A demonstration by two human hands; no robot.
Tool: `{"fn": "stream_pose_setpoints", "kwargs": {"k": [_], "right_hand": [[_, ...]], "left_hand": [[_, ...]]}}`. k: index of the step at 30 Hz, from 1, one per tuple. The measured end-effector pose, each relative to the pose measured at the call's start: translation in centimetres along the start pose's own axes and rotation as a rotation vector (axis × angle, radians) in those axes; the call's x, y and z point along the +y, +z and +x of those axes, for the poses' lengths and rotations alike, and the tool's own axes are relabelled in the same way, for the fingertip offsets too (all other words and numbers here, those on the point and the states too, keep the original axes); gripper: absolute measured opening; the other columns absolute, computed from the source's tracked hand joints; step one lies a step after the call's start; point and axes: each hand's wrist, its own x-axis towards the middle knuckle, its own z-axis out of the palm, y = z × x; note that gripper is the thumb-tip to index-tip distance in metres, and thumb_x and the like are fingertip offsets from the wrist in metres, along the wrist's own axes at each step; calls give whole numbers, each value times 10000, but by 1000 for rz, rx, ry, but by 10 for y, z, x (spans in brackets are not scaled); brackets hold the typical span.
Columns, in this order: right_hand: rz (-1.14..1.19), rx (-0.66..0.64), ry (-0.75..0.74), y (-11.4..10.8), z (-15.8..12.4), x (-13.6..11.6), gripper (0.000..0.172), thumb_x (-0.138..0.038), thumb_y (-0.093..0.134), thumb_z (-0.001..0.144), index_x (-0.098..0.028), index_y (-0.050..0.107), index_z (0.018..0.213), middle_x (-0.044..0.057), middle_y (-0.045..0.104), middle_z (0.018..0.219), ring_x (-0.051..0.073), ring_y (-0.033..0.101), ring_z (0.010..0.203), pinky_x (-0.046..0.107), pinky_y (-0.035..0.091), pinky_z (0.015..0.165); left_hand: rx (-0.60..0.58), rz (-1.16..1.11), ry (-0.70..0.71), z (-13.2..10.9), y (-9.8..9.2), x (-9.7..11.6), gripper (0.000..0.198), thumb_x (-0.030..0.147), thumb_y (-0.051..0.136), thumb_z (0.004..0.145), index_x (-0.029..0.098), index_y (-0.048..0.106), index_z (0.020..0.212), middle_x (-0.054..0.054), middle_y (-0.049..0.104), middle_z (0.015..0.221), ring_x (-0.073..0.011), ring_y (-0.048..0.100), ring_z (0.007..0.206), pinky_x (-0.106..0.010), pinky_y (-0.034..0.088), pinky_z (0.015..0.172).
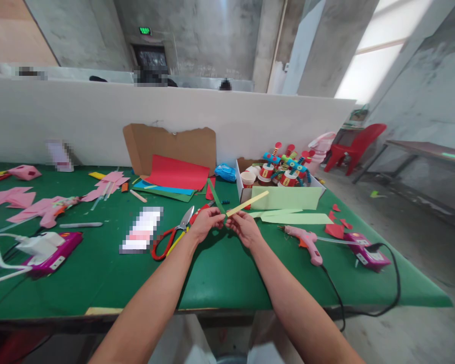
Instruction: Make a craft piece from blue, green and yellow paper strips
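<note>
My left hand pinches the lower end of a green paper strip, which points up and to the left. Between the fingers of my right hand is a yellow paper strip, slanting up to the right. The two strips meet at my fingertips in a V; whether they are joined there I cannot tell. Left of my left hand lie red-handled scissors with the blades pointing away. A pink glue gun rests on the table to the right of my right hand.
Behind my hands are coloured paper sheets and a box of paper-cup figures. Pale green strips lie before the box. Power strips stand left and right. Another glue gun lies among pink paper at left.
</note>
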Motion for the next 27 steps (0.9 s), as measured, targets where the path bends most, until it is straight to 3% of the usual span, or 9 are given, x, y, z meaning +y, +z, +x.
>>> {"fn": "stream_pose_setpoints", "kwargs": {"k": [4,14,20,27], "right_hand": [[9,-21,57,-2,1,2,159,-229,779,606,-154,648,656,-10,616,538,80,578,508,186,524,544],[-21,-22,13,0,-2,1,314,-289,850,463,-160,637,653,-28,613,528,82,573,500,199,514,543],[-68,-68,-30,0,-3,1,325,-356,838,479,-154,637,635,-24,618,543,78,558,485,198,486,510],[-119,16,-78,1,-1,3,307,-353,821,498,-153,668,673,-30,609,535,83,553,491,224,508,543]], "left_hand": [[-7,67,26,-1,2,2,336,389,756,559,148,525,594,27,535,502,-84,500,464,-217,390,489],[16,152,67,-1,3,3,325,393,734,584,161,508,561,33,523,459,-80,474,447,-210,368,479],[21,146,64,-2,4,3,354,416,744,573,156,503,563,41,507,471,-76,466,456,-203,360,478],[47,129,-48,1,1,1,388,460,768,536,148,552,615,28,540,504,-91,495,456,-205,355,450]]}}
